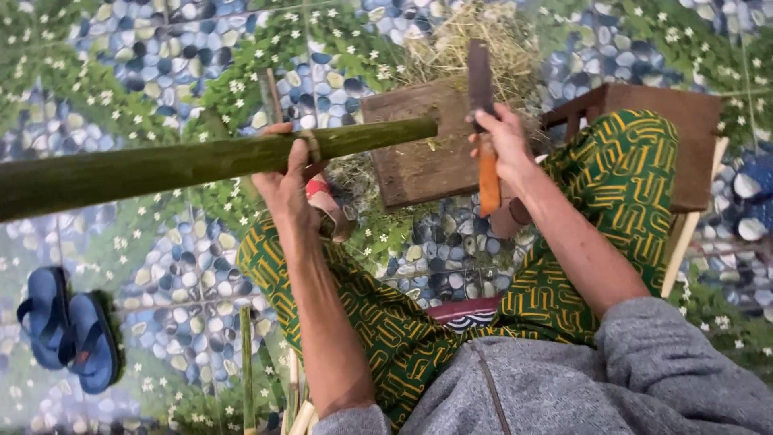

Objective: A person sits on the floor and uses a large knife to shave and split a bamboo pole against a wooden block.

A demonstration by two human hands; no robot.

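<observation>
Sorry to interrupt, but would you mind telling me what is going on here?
A seated person grips a long green bamboo pole in the left hand, its cut end over a wooden block. The right hand holds a knife with an orange handle upright beside that end. Shavings lie behind the block, and blue sandals sit on the floor.

Under me, a tiled floor [161,266] printed with blue-grey pebbles, green leaves and small white flowers, evenly lit. Beyond my hands, a heap of dry straw [475,40]. Far to my left, a pair of blue sandals [68,326]. At my right, a brown wooden stool [692,121].
</observation>
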